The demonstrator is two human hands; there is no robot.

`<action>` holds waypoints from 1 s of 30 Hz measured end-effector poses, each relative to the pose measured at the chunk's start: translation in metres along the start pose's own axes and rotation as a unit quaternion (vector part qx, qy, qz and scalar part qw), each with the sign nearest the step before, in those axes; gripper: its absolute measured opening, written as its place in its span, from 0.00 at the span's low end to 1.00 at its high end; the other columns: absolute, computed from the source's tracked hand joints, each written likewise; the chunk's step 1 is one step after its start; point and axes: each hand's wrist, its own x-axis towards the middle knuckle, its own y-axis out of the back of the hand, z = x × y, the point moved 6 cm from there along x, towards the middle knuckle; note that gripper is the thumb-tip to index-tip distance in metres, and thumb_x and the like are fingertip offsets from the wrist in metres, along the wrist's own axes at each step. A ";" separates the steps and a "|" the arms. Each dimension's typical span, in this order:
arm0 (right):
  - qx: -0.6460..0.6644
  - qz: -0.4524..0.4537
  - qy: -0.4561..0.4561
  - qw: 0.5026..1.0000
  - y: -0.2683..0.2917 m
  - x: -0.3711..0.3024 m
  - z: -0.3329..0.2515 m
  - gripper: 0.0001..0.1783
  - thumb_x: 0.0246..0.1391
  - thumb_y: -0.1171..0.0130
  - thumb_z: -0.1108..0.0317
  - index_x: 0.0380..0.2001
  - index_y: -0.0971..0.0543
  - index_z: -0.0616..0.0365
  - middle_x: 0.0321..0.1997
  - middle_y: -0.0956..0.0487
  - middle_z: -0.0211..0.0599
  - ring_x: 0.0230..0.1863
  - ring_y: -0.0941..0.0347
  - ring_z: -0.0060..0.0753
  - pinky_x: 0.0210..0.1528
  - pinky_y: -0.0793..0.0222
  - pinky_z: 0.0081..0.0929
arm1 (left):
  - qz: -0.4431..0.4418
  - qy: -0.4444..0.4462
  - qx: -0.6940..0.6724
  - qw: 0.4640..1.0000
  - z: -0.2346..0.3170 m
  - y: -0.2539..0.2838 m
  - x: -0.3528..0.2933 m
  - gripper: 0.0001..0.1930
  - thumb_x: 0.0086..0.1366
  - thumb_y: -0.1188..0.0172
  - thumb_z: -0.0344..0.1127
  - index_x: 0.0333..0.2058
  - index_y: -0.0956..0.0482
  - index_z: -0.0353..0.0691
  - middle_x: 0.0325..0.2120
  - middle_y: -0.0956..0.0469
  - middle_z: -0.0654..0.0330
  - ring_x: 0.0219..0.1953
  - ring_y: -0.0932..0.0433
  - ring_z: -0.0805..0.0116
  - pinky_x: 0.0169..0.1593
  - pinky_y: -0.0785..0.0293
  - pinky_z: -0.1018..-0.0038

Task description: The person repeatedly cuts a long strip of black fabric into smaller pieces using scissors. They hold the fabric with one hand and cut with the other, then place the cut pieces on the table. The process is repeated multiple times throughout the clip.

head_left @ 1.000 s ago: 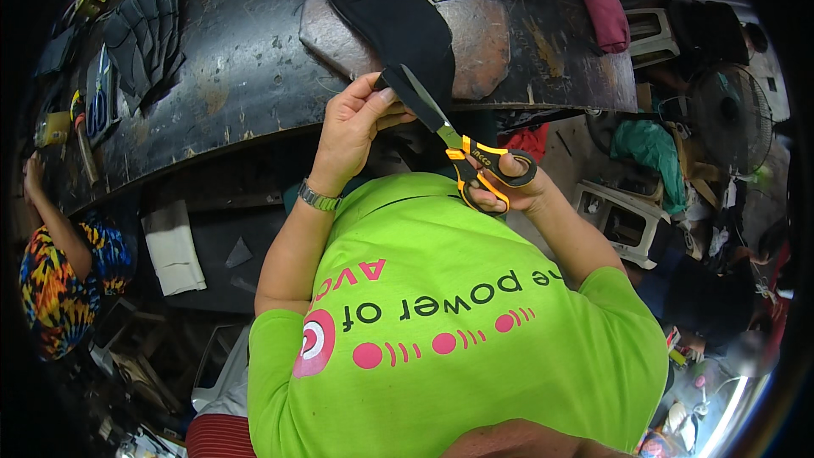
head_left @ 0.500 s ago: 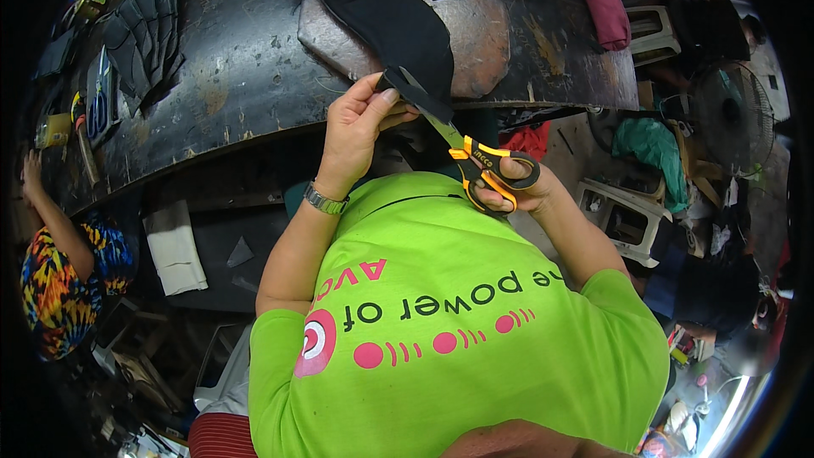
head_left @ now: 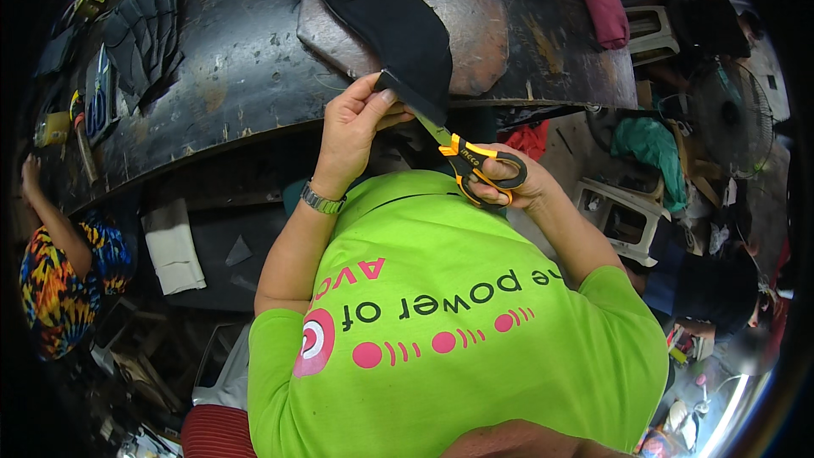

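My left hand (head_left: pixel 354 123) pinches the near corner of a long black fabric piece (head_left: pixel 398 21), thumb on top. The fabric runs away from me across the table. Orange-and-black scissors (head_left: pixel 465 155) are in my right hand (head_left: pixel 519 180), with fingers through the handle loops. Their metal blades point up and left to the fabric's near edge, just right of my left fingertips. The blade tips are hidden at the fabric, so how far apart they are cannot be seen.
Under the fabric lies a worn octagonal board (head_left: pixel 483 34) on the dark table (head_left: pixel 246 59). Stacked dark pieces (head_left: pixel 144 34), blue-handled scissors (head_left: pixel 100 102) and a hammer (head_left: pixel 85 148) lie left. A co-worker's arm (head_left: pixel 55 220) rests at the table's left end. A maroon roll (head_left: pixel 600 0) lies right.
The scissors have moved slightly left and their handles have come closer together. The blade that lay over the fabric is now mostly out of sight. My left hand keeps its pinch.
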 end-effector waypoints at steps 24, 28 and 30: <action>-0.650 0.369 0.308 0.588 0.035 -0.023 -0.145 0.23 0.47 0.33 0.64 0.47 0.25 0.59 0.40 0.24 0.40 0.41 0.26 0.36 0.43 0.29 0.29 | -0.001 0.056 -0.014 0.998 0.001 -0.009 -0.011 0.10 0.69 0.51 0.29 0.47 0.28 0.33 0.37 0.20 0.55 0.36 0.17 0.65 0.37 0.19 0.77; -0.323 0.223 0.235 0.889 0.006 0.024 -0.101 0.27 0.54 0.35 0.59 0.52 0.29 0.60 0.39 0.26 0.30 0.40 0.28 0.19 0.39 0.31 0.19 | -0.026 0.085 -0.010 0.996 -0.005 -0.021 -0.016 0.11 0.69 0.51 0.29 0.48 0.28 0.33 0.37 0.20 0.54 0.34 0.17 0.67 0.37 0.20 0.78; -0.266 0.251 0.208 0.907 0.007 0.029 -0.104 0.28 0.53 0.35 0.59 0.53 0.30 0.61 0.40 0.24 0.31 0.38 0.27 0.16 0.36 0.33 0.12 | -0.070 0.120 -0.032 0.990 -0.009 -0.032 -0.021 0.11 0.69 0.51 0.29 0.48 0.29 0.33 0.36 0.20 0.54 0.34 0.17 0.68 0.36 0.20 0.79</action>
